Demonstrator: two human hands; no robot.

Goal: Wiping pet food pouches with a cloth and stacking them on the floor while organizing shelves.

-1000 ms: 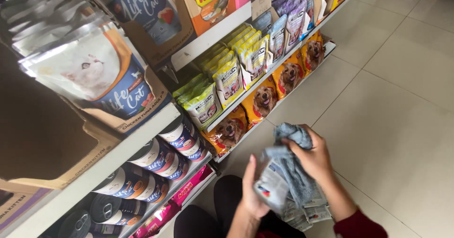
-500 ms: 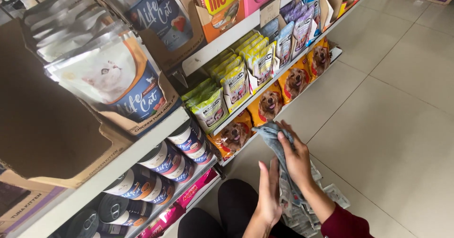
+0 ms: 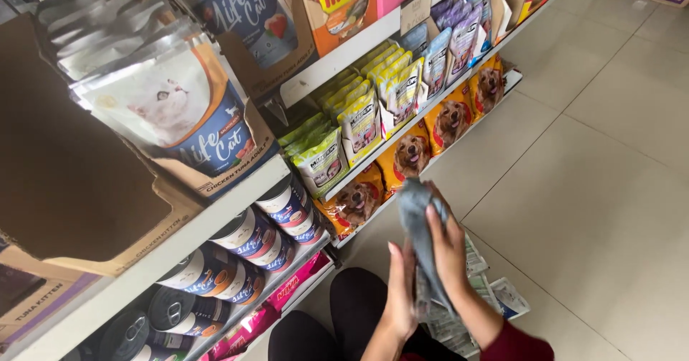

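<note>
Pouches (image 3: 423, 246) now pressed flat between left hand (image 3: 399, 289), right hand (image 3: 446, 250).

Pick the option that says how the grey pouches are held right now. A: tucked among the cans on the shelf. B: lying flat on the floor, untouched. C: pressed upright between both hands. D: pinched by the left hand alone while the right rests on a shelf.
C: the stack of grey pouches stands upright, pressed between the left hand and the right hand.

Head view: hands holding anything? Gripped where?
Yes. A stack of grey pouches, squeezed between both palms: left hand flat against its lower left side, right hand wrapped round the right side, fingers over the front.
</note>
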